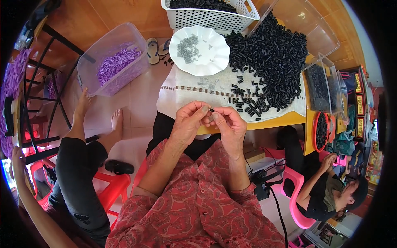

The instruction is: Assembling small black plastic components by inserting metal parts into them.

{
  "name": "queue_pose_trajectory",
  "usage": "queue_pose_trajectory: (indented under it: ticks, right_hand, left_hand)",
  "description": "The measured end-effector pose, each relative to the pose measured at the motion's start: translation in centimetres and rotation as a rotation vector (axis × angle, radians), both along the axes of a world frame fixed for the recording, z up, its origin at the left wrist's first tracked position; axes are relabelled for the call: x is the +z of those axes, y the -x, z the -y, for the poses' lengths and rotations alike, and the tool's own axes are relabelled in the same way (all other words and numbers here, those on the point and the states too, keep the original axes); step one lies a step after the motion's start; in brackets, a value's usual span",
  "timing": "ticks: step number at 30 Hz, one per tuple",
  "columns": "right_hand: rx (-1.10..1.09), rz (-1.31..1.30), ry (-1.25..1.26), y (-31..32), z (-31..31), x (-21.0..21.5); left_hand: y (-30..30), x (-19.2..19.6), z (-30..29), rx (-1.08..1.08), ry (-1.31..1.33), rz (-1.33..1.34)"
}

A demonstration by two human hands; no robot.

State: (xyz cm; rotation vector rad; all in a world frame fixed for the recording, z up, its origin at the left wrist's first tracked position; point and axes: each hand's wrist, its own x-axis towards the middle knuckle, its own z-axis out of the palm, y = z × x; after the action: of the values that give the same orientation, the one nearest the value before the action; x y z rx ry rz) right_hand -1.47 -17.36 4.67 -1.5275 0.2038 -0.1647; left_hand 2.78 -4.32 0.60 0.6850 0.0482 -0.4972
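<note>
Over the front edge of the table, my left hand (188,123) and my right hand (230,127) meet with fingertips pinched together. A small black tube-shaped piece (211,110) shows between them, gripped by both; most of it is hidden by my fingers. Just beyond lies a white cloth (173,103) with a brown patterned stripe. A large pile of small black tube pieces (273,62) covers its right side. On its left stands a white scalloped plate (219,62) bearing small clear pieces (188,46). More clear pieces (210,84) lie on the cloth near my hands.
A white perforated basket (206,20) of black pieces stands behind the plate. At right are a clear bin (320,84) and a red bowl (320,131). Left on the floor sits a clear tub (134,68) with purple pieces. People sit on both sides; a black cable (278,206) hangs at right.
</note>
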Motion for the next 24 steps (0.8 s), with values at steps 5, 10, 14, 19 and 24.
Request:
queue_pose_trajectory:
  ticks: [5,10,14,19,24]
  right_hand:
    - [-0.003,-0.042,-0.094,0.08,-0.07,0.28]
    - [0.001,-0.032,-0.114,0.11,-0.11,0.14]
    - [-0.001,-0.027,-0.081,0.15,-0.19,0.11]
    - [-0.010,-0.027,-0.058,0.20,-0.46,0.48]
    - [-0.021,-0.002,-0.107,0.12,-0.57,0.60]
  left_hand:
    - [0.07,0.59,-0.08,-0.009,0.014,-0.012]
    - [0.13,0.65,-0.05,-0.006,-0.004,-0.012]
    - [0.19,0.69,-0.02,-0.002,-0.014,-0.008]
    - [0.17,0.78,-0.09,0.002,-0.004,-0.005]
    - [0.02,0.67,-0.35,-0.010,0.051,-0.016]
